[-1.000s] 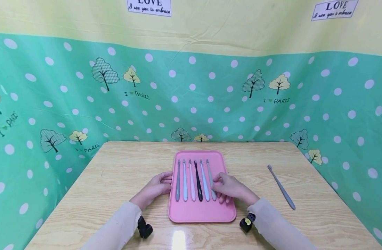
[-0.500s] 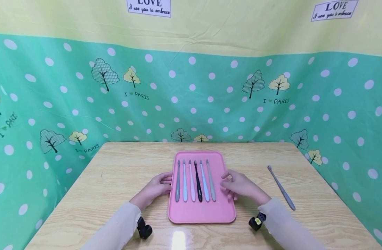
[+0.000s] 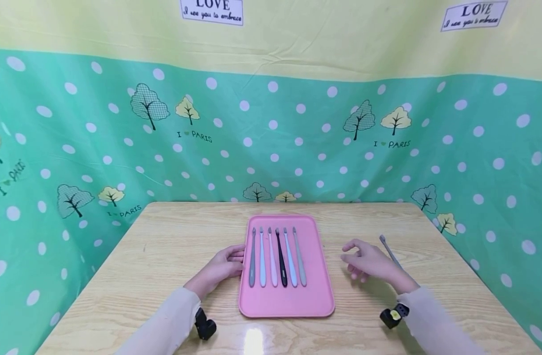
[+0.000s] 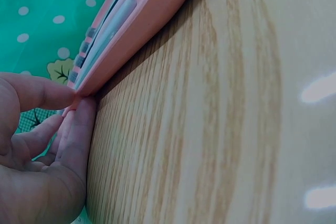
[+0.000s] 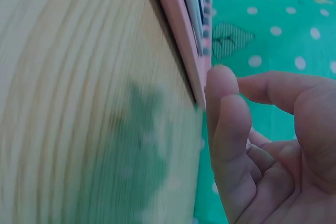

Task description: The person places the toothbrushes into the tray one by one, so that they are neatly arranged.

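A pink tray [image 3: 288, 301] lies on the table with several toothbrushes side by side: a dark grey one [image 3: 252, 268] at the left, light blue, pink, a black one [image 3: 282, 266], light blue, and a grey-green one [image 3: 301, 266] at the right. My left hand [image 3: 219, 267] holds the tray's left edge; in the left wrist view its fingertips meet at the rim. Right of the tray, my right hand [image 3: 372, 261] hovers with loosely bent fingers and nothing in them. Behind it lies a loose grey toothbrush [image 3: 389, 251], its lower part hidden by the hand and forearm.
The wooden table [image 3: 182, 224] ends at the back against a green dotted curtain [image 3: 271, 148], which also hangs at both sides. A black wrist camera [image 3: 204, 325] sits on the left wrist, another one [image 3: 391, 317] on the right.
My right hand has left the grey-green toothbrush and moved right, off the tray, now partly covering the loose grey toothbrush. The left hand and tray have stayed put.
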The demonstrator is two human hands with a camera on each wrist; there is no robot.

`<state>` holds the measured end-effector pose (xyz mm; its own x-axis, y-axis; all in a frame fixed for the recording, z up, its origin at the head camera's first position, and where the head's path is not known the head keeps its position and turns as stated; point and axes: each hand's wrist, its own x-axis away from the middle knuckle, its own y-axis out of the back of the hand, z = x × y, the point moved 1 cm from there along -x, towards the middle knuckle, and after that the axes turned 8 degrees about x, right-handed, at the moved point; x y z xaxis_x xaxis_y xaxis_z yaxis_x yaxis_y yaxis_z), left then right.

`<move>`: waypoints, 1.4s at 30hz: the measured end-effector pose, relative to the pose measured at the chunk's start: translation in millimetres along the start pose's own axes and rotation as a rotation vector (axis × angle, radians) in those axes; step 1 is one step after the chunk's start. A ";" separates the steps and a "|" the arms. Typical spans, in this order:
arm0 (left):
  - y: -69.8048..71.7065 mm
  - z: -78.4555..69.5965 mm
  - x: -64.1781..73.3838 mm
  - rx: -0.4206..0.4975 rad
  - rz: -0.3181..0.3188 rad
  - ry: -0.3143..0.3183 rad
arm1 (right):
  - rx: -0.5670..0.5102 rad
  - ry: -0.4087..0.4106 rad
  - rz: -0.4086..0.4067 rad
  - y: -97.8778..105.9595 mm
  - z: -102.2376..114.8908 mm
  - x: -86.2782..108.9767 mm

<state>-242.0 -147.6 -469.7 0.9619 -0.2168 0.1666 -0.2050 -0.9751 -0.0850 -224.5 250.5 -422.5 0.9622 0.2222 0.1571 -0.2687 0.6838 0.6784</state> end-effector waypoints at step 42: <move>-1.2 -3.0 0.9 -0.018 -0.014 0.035 | 0.152 -0.210 -0.007 80.3 -111.9 57.7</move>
<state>-241.5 -146.7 -466.5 0.9578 -0.2047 0.2020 -0.1954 -0.9786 -0.0651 -195.5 396.0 -439.2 0.9561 0.0580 0.2872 -0.2681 0.5687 0.7776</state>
